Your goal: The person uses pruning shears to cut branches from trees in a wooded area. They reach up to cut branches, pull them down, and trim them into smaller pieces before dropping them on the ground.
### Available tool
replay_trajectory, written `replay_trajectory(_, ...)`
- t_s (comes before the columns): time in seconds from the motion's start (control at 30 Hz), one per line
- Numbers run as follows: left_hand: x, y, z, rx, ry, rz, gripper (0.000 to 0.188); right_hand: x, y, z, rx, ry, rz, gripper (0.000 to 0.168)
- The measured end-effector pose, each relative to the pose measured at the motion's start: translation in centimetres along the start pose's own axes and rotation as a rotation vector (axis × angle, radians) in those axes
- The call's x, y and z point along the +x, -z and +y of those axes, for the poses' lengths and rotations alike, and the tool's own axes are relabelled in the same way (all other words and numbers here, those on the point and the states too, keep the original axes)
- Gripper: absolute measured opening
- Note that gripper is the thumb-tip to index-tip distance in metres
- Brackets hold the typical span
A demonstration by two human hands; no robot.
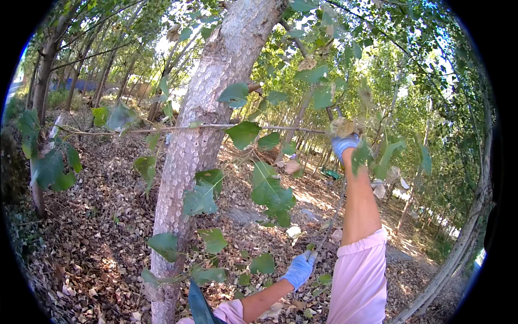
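My left hand [300, 268], in a light blue glove, is closed around a thin grey branch [330, 231] low in front of me. From there the branch slants up to the right. Raised to the upper right, my right hand [344, 145] wears the same kind of glove and is partly behind a blurred dry leaf [343, 127]. Dark narrow tips [334, 112] stick up just above it, and I cannot tell whether they belong to a tool or to twigs. A thin horizontal branch [182, 128] with green lobed leaves [272, 193] crosses the trunk and runs to this hand.
A thick, leaning tree trunk [178, 182] with rough pale bark stands close by, left of my hands. Fallen dry leaves [101, 235] cover the ground. Curved grey stems [465, 243] rise at the right. More slim trees [48, 69] stand behind, and a green object [331, 173] lies farther off.
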State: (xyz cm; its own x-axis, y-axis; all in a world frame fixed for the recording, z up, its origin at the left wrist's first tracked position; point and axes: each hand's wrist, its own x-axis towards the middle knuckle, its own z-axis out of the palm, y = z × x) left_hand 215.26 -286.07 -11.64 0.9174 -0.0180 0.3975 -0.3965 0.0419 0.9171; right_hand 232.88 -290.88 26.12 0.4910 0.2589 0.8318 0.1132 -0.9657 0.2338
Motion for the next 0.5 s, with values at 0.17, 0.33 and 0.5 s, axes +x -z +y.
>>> replay_trajectory(0.17,2.0,2.7,-4.5,0.067,-0.131,0.180,0.035,-1.3,5.8,-8.8,0.121,-0.033,-0.235,0.048)
replay_trajectory(0.33,-1.9,-1.1,2.4,-0.165,0.057,0.000,0.033,-0.1,0.4,0.8,-0.017,-0.015,-0.097,0.051)
replay_trajectory(0.5,-1.7,-0.1,2.5,-0.036,0.036,0.071,0.035,-4.9,10.5,-6.1,0.113,-0.007,-0.278,0.039)
